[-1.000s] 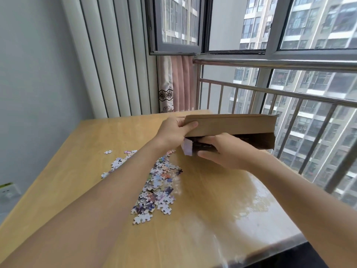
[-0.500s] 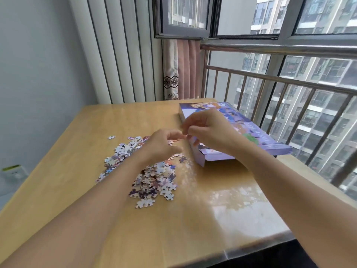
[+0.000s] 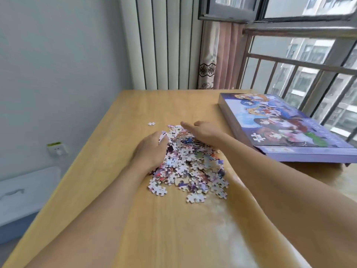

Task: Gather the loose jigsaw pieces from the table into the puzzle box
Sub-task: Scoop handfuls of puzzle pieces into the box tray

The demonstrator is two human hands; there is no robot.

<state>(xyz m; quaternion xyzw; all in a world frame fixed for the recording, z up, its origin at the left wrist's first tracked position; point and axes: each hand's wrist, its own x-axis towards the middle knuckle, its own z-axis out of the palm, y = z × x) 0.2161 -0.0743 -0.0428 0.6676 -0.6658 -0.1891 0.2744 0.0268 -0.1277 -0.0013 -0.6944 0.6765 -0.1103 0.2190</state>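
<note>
Cupping a heap of jigsaw pieces (image 3: 190,163) on the wooden table (image 3: 108,151) from both sides: left hand (image 3: 152,149) pressing in with fingers curled against the heap, right hand (image 3: 204,132) lying with fingers straight and slightly apart. Lying closed just beside the heap, at right: purple puzzle box (image 3: 286,128). Sitting apart beyond the heap: single piece (image 3: 151,123).

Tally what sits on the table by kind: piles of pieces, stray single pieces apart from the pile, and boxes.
Pile of jigsaw pieces: 1
Stray piece apart from the pile: 1
Puzzle box: 1
Total: 3
</note>
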